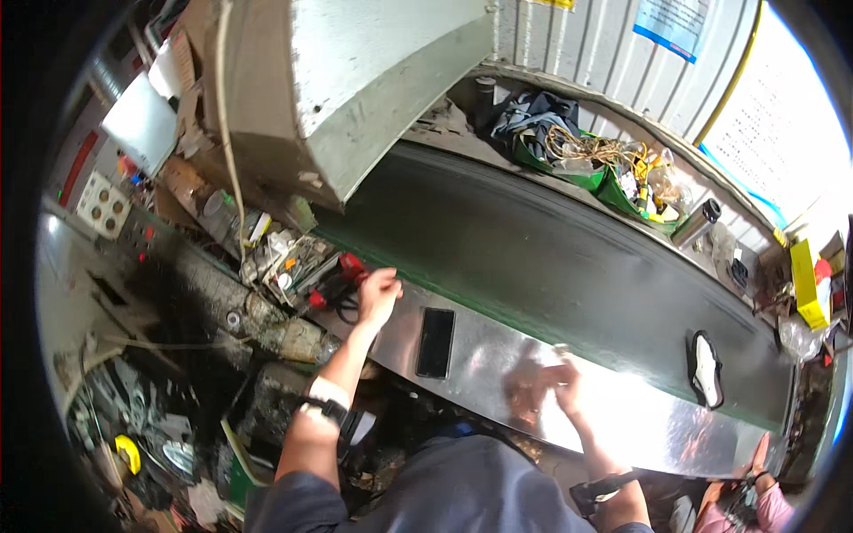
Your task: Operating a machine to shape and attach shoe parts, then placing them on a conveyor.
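Observation:
My left hand (379,298) is over the left end of the shiny metal ledge, fingers bent and slightly apart, with nothing seen in them. Right beside it lies a red-and-black tool (349,270), partly behind the hand. My right hand (563,384) hovers above the middle of the ledge (484,364), its fingers drawn together in a pinch; whatever they hold is too blurred to name. Between my hands a black phone (436,343) rests flat on the metal. Farther right, a black-and-white shoe-shaped piece (706,369) lies on the dark conveyor belt (533,258).
A large pale machine housing (382,89) overhangs the belt's left part. Green bins (582,178) of cords and cloth, a dark flask (697,222) and a yellow box (807,282) line the far side. Another person's hand (760,455) touches the ledge's right end. Clutter (289,266) fills the left.

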`<state>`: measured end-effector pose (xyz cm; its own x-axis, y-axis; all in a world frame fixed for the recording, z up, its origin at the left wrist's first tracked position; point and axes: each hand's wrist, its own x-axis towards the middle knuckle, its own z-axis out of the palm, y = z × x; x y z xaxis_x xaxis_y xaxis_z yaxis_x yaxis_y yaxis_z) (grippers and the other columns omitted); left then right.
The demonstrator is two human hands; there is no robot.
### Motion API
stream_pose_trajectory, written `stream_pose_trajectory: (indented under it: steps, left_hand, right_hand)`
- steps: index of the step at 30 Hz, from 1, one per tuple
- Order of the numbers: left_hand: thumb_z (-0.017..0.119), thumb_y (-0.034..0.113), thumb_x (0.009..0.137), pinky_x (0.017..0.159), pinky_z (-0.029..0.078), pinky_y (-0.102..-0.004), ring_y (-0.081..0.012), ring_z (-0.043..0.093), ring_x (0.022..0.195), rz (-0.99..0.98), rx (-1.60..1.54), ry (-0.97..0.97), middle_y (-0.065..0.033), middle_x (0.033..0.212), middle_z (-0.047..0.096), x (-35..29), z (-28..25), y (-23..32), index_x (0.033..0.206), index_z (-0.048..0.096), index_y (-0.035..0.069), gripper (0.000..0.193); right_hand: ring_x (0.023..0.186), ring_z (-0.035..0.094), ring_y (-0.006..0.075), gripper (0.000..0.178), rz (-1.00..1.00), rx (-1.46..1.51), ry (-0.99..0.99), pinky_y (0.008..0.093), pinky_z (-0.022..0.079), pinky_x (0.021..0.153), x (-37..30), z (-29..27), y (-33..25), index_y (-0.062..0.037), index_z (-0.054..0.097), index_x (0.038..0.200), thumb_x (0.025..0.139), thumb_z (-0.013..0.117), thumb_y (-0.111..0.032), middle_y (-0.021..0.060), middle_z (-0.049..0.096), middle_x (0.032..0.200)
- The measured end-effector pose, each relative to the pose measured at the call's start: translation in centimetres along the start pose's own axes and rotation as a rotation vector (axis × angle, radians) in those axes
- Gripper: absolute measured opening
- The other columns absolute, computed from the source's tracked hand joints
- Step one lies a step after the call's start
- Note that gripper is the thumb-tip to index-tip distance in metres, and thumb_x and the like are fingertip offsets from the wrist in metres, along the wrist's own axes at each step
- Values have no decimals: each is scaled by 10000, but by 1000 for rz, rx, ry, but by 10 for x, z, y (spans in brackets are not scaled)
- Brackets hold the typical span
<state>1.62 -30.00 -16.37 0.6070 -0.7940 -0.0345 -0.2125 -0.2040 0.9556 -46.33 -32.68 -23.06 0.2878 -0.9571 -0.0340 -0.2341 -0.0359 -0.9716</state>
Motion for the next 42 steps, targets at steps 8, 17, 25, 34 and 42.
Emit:
stream_pose_trajectory:
  steps: [8,17,25,34,42]
  left_hand:
    - [752,180,811,1171,357,-461,-423,379,1429,130,937,25,-286,1549,377,258,-47,2,1528,326,2,853]
    - [744,175,801,963,528,-453,-400,695,1030,194,1065,-424,-242,1030,736,330,-19,52,1087,721,-63,373]
    - [728,348,904,1138,388,-446,-352,464,1378,132,813,-120,-213,1431,530,471,-87,-99,1408,506,7,647]
    - [780,352,839,1136,393,-452,-359,478,1362,-136,958,-48,-210,1432,530,451,-87,-80,1430,476,10,748]
    - [827,355,781,1135,397,-456,-366,491,1348,-231,985,64,-208,1433,529,436,-76,-91,1451,449,12,842]
  right_hand:
    - [736,735,282,433,2,-374,-176,385,562,676,35,62,-119,-167,629,1362,935,700,-156,172,742,916]
    - [949,653,160,783,401,50,-39,361,534,828,125,88,-94,-115,308,1594,949,725,-269,100,729,1054]
    - [1177,582,238,1139,685,628,264,381,559,825,180,142,-108,-210,144,1639,787,899,-199,126,494,1458]
    - [1315,474,270,847,818,977,208,617,370,1098,154,80,-121,-202,196,1615,967,655,-500,79,517,1401]
    - [1298,480,261,555,834,1106,256,641,340,1120,95,57,-135,-229,448,1461,969,692,-311,49,525,1346]
